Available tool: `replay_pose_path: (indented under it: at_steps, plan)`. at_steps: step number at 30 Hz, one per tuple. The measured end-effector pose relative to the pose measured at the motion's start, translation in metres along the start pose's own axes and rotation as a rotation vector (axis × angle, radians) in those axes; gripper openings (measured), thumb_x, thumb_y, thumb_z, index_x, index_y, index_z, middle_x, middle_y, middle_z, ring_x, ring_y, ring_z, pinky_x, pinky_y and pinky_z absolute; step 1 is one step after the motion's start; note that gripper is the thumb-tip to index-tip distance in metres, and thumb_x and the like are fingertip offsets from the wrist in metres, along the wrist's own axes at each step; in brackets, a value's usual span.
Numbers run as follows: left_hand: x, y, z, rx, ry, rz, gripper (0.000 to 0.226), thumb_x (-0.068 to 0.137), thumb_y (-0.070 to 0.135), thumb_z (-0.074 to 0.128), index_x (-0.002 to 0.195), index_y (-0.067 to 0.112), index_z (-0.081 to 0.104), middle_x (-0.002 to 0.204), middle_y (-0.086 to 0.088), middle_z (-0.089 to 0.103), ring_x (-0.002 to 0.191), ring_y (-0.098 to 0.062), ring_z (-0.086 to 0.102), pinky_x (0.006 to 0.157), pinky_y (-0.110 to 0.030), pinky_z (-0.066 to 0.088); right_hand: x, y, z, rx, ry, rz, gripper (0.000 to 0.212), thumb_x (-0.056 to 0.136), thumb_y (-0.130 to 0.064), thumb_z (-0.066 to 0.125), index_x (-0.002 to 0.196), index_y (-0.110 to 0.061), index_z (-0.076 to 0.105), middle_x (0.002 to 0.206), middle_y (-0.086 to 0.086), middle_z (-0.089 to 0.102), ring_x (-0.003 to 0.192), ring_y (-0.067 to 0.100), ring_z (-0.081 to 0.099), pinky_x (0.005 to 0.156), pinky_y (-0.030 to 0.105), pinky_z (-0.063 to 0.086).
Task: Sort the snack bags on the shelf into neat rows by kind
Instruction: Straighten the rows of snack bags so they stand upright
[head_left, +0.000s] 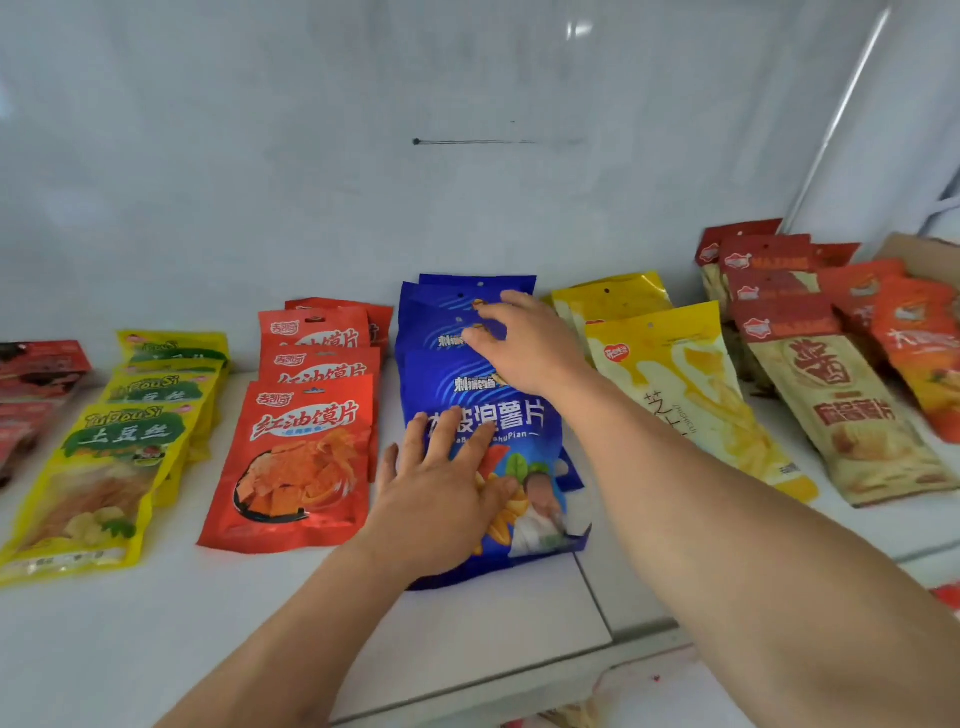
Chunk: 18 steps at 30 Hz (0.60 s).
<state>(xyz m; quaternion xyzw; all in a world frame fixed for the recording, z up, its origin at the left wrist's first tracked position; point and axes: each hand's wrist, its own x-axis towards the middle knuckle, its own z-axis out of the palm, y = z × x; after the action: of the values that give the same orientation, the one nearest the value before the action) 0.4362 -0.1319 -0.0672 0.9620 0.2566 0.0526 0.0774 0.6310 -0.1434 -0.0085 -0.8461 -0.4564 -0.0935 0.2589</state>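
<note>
Snack bags lie in overlapping rows on a white shelf (156, 623). In the middle is a row of blue chip bags (524, 447). My left hand (441, 488) rests flat on the front blue bag, fingers spread. Further back, my right hand (524, 343) lies on the blue bags with its fingertips touching their upper parts. To the left are a row of red bags (306, 441) and a row of yellow-green bags (104, 467). To the right lie pale yellow bags (680, 384) and beige bags with red tops (841, 405).
Dark red bags (31, 384) sit at the far left edge. Orange bags (914, 338) and a cardboard box (924, 254) are at the far right. A white back wall rises behind the rows. A seam (592, 587) divides the shelf boards.
</note>
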Motion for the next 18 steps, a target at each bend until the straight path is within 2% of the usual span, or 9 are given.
replay_pose_path:
  at_steps: [3, 7, 9, 11, 14, 16, 18]
  plan:
    - [0.005, 0.013, -0.009, -0.041, 0.030, -0.088, 0.068, 0.096, 0.064, 0.031, 0.156, 0.038, 0.009, 0.166, 0.007, 0.002, 0.153, -0.027, -0.005, 0.122, -0.051, 0.007, -0.015, 0.012, -0.028, 0.072, 0.032, -0.013, 0.054, 0.094, -0.058, 0.051, 0.137, -0.026, 0.055, 0.151, 0.000, 0.043, 0.136, 0.018, 0.042, 0.108, 0.037, 0.040]
    - [0.013, 0.055, -0.016, -0.070, 0.245, -0.120, 0.073, 0.095, 0.052, 0.044, 0.157, 0.033, 0.012, 0.167, 0.004, 0.004, 0.153, -0.026, -0.005, 0.122, -0.047, 0.006, -0.040, 0.046, -0.073, 0.140, 0.142, -0.057, 0.045, 0.095, -0.048, 0.055, 0.127, -0.017, 0.063, 0.137, 0.002, 0.056, 0.129, 0.017, 0.049, 0.099, 0.022, 0.035]
    - [0.022, 0.087, -0.016, -0.216, 0.270, -0.115, 0.077, 0.096, 0.054, 0.046, 0.159, 0.029, 0.010, 0.168, 0.004, 0.001, 0.153, -0.023, -0.007, 0.123, -0.043, 0.003, -0.059, 0.076, -0.092, 0.192, 0.191, -0.034, 0.046, 0.095, -0.046, 0.056, 0.131, -0.017, 0.061, 0.139, 0.003, 0.055, 0.131, 0.017, 0.047, 0.104, 0.025, 0.034]
    - [0.036, 0.123, -0.016, -0.485, 0.242, -0.153, 0.082, 0.095, 0.055, 0.051, 0.159, 0.024, 0.010, 0.168, 0.002, 0.003, 0.154, -0.020, -0.005, 0.123, -0.038, 0.003, -0.078, 0.113, -0.107, 0.223, 0.211, 0.033, 0.050, 0.095, -0.048, 0.055, 0.136, -0.019, 0.056, 0.143, 0.004, 0.051, 0.134, 0.018, 0.044, 0.108, 0.032, 0.034]
    - [0.060, 0.169, -0.011, -0.833, 0.241, -0.255, 0.075, 0.093, 0.049, 0.061, 0.152, 0.018, 0.029, 0.158, -0.004, 0.029, 0.149, -0.024, 0.022, 0.122, -0.044, 0.020, -0.097, 0.165, -0.116, 0.304, 0.167, 0.157, 0.060, 0.093, -0.054, 0.056, 0.144, -0.023, 0.045, 0.147, 0.004, 0.046, 0.137, 0.022, 0.041, 0.108, 0.036, 0.034]
    - [0.073, 0.186, -0.001, -0.941, 0.280, -0.313, 0.062, 0.090, 0.044, 0.065, 0.142, 0.020, 0.041, 0.143, -0.001, 0.043, 0.137, -0.024, 0.040, 0.114, -0.049, 0.035, -0.104, 0.190, -0.114, 0.327, 0.098, 0.212, 0.068, 0.090, -0.060, 0.056, 0.146, -0.026, 0.038, 0.151, 0.003, 0.042, 0.139, 0.023, 0.038, 0.106, 0.037, 0.034]
    - [0.081, 0.194, 0.006, -1.080, 0.275, -0.398, 0.058, 0.089, 0.043, 0.067, 0.138, 0.025, 0.042, 0.136, 0.001, 0.052, 0.124, -0.021, 0.054, 0.104, -0.048, 0.047, -0.108, 0.205, -0.108, 0.370, 0.009, 0.269, 0.083, 0.087, -0.066, 0.054, 0.153, -0.024, 0.026, 0.158, 0.002, 0.032, 0.144, 0.024, 0.031, 0.111, 0.040, 0.030]
